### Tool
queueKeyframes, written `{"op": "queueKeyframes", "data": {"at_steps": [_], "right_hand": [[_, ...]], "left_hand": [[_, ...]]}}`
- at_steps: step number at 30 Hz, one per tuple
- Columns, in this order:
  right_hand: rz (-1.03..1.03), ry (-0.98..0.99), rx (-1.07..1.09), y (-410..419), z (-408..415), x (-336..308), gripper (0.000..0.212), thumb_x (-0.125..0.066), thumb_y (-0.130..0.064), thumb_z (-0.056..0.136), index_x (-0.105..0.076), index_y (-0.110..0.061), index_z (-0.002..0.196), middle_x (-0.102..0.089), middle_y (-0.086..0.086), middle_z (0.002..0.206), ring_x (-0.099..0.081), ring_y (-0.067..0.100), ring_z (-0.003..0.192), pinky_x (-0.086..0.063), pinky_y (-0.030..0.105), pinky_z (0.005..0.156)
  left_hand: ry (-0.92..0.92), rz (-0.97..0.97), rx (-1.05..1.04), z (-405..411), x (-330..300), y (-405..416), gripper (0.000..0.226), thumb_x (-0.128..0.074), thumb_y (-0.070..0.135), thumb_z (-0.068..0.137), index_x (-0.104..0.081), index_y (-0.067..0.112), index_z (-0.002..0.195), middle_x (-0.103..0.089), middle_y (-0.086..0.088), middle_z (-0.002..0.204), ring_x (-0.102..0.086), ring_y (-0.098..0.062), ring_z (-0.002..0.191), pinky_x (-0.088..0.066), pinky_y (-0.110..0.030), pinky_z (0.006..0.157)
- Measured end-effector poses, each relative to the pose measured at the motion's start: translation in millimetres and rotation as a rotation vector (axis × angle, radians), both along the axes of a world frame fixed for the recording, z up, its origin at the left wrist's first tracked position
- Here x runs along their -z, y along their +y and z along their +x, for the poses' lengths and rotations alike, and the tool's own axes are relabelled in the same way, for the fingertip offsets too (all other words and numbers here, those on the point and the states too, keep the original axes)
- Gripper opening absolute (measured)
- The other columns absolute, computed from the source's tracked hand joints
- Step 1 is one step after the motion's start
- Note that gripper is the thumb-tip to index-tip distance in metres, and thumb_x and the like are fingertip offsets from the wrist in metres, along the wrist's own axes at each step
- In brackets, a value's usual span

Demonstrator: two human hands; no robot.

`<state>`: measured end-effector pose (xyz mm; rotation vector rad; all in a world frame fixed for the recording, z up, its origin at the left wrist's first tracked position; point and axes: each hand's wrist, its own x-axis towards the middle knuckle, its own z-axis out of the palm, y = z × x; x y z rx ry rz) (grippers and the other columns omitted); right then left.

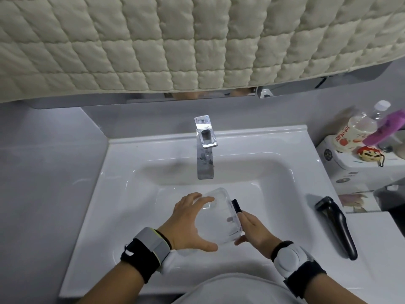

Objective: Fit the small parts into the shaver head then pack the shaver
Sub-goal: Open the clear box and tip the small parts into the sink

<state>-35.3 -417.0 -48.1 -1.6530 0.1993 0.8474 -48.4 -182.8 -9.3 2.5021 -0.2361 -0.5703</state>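
Clear plastic case sits between your two hands over the white sink, below the chrome tap. Your left hand cups its near side, fingers spread and curled round the wall, thumb under the lower edge. Your right hand pinches a small black part against the case's right edge, fingers together along it. Whether that part is a latch of the case or a piece of the shaver head, you cannot tell from here. Black shaver lies untouched on the worktop right of the basin, well apart from both hands. Judging by that, packing is not done: the shaver has yet to go into the case. Whether the head is fully fitted does not show.
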Motion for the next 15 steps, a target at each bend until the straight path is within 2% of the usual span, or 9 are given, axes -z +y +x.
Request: {"op": "queueKeyframes", "data": {"at_steps": [3,5,8,12,15], "right_hand": [[-0.025,0.009,-0.015,8.5,1.4,6.9,0.040,-0.030,-0.022,0.108,-0.059,0.005,0.112,-0.058,0.024,0.103,-0.059,0.027,0.084,-0.060,0.033,0.063],[-0.039,0.013,-0.017,16.4,3.0,10.5,0.037,-0.031,-0.021,0.108,-0.059,0.004,0.110,-0.058,0.029,0.112,-0.059,0.028,0.085,-0.059,0.032,0.060],[-0.033,0.024,-0.003,21.4,2.1,11.6,0.034,-0.033,-0.022,0.108,-0.062,-0.005,0.106,-0.060,0.023,0.120,-0.065,0.024,0.083,-0.060,0.033,0.062],[0.014,0.068,0.049,33.8,1.7,8.2,0.033,-0.034,-0.023,0.109,-0.062,-0.006,0.111,-0.062,0.012,0.121,-0.068,0.025,0.087,-0.062,0.037,0.066],[0.052,0.105,0.114,41.5,2.6,3.2,0.031,-0.039,-0.023,0.107,-0.063,-0.003,0.112,-0.062,0.015,0.122,-0.068,0.029,0.090,-0.062,0.040,0.068]], "left_hand": [[0.004,0.004,-0.044,-0.1,-4.3,24.6,0.113,-0.076,0.078,0.039,-0.013,0.067,0.132,-0.017,0.017,0.145,-0.021,-0.017,0.135,-0.030,-0.039,0.110],[-0.012,0.029,-0.093,1.3,-7.1,50.9,0.113,-0.073,0.083,0.037,-0.016,0.064,0.133,-0.021,0.017,0.143,-0.024,-0.014,0.133,-0.028,-0.037,0.111],[-0.049,0.072,-0.213,11.1,-8.0,89.5,0.115,-0.071,0.086,0.035,-0.024,0.055,0.136,-0.028,0.017,0.135,-0.028,-0.011,0.132,-0.025,-0.035,0.111],[-0.065,0.180,-0.475,42.0,-1.3,146.4,0.117,-0.075,0.079,0.037,-0.033,0.043,0.139,-0.036,-0.003,0.142,-0.034,-0.025,0.133,-0.030,-0.044,0.110],[-0.003,0.226,-0.650,73.5,8.1,180.5,0.118,-0.076,0.079,0.038,-0.031,0.039,0.140,-0.036,-0.009,0.143,-0.035,-0.032,0.132,-0.033,-0.048,0.108]]}}
